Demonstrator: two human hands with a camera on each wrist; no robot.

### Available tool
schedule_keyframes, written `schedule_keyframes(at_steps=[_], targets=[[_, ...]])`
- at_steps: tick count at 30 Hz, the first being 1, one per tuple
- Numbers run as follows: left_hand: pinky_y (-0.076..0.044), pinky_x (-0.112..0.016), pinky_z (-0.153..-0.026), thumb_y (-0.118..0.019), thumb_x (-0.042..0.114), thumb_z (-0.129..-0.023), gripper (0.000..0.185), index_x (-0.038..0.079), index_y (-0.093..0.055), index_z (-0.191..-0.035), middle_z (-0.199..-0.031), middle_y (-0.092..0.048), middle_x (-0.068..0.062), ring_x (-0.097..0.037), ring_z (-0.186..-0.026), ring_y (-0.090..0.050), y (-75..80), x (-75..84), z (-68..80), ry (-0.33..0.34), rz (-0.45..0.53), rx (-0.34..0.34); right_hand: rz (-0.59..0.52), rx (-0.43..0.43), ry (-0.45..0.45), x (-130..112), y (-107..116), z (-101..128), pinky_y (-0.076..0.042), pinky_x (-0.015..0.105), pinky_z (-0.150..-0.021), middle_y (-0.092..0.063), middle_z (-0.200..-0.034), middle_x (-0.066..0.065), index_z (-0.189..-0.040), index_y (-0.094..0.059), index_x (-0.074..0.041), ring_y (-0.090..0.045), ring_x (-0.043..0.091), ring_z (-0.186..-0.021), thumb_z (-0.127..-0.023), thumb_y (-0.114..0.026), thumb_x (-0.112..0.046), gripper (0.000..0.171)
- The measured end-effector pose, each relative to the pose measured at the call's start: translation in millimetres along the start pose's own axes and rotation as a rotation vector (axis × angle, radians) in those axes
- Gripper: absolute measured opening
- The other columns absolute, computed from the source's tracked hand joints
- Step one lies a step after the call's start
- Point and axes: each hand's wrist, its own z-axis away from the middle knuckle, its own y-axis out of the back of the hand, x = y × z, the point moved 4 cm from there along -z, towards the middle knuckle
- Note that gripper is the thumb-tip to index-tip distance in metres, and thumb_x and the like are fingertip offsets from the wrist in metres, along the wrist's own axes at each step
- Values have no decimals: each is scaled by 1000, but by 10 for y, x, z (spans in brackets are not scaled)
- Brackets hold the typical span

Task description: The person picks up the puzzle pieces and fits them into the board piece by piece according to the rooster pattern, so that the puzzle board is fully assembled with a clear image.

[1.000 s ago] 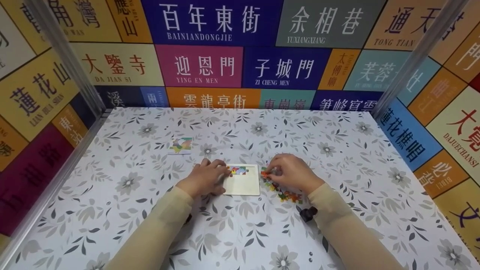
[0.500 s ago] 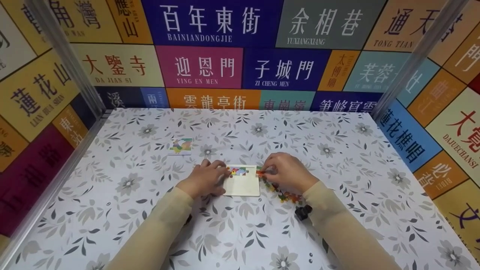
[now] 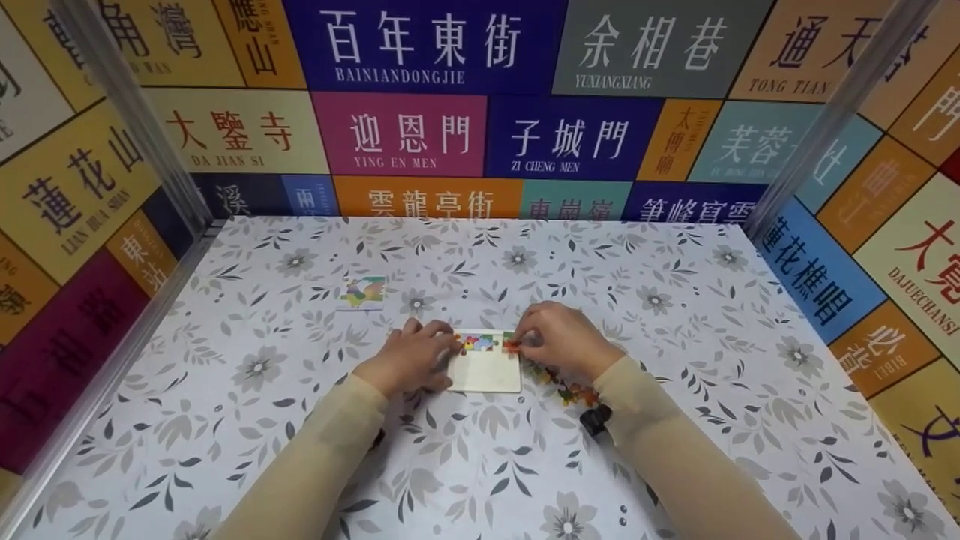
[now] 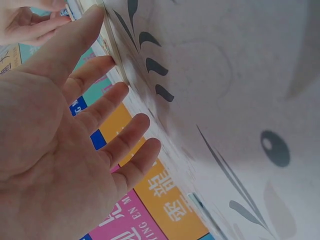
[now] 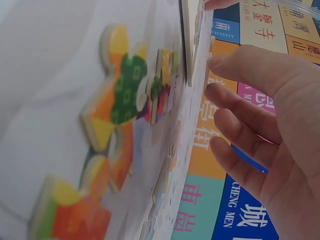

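A pale square puzzle board point(image 3: 486, 371) lies flat on the floral table, with a few coloured pieces point(image 3: 477, 342) fitted along its far edge. My left hand point(image 3: 417, 355) rests at the board's left side, its fingers point(image 4: 95, 70) straight and touching the board's edge point(image 4: 116, 52). With my right hand point(image 3: 551, 342) I pinch an orange-red puzzle piece point(image 3: 512, 345) over the board's far right corner. Loose coloured pieces point(image 3: 574, 391) lie just right of the board, partly under my right wrist; they also fill the right wrist view point(image 5: 125, 95).
A small picture card point(image 3: 362, 291) lies further back on the left. The floral tablecloth point(image 3: 675, 300) is walled by colourful sign panels point(image 3: 420, 135) on three sides, with metal posts point(image 3: 135, 112) in the corners. A black strap point(image 3: 595, 420) shows under my right forearm.
My right hand has moved left with the orange-red piece, from the loose pile onto the board's far right corner. The left hand has stayed at the board's left edge.
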Motion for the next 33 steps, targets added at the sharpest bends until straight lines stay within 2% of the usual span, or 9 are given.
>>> schedule_keyframes(at_steps=[7, 15, 33], targets=[[-37, -62, -109, -82, 32, -88, 52, 22, -65, -136, -155, -47, -6, -39, -135, -42, 4, 9, 7, 4, 2, 1, 34, -22, 24, -37, -37, -59, -55, 39, -85, -73, -102, -6, -99, -84, -22, -66, 16, -98, -91, -78, -21, 10], [-39, -62, -107, -80, 35, -90, 50, 23, -64, -136, -155, -47, -5, -38, -133, -43, -1, 3, -1, 7, -26, 3, 57, -11, 62, -53, -75, -113, -56, 40, -83, -74, -100, -5, -97, -84, -22, -66, 17, -96, -89, -77, -15, 12], [-36, -60, -113, -80, 37, -90, 51, 26, -64, -138, -157, -46, -2, -35, -137, -41, -10, -16, -20, 45, -16, -17, 102, -42, 54, -107, -113, -153, -57, 40, -82, -74, -105, -2, -100, -84, -20, -66, 19, -98, -90, -76, -16, 13]])
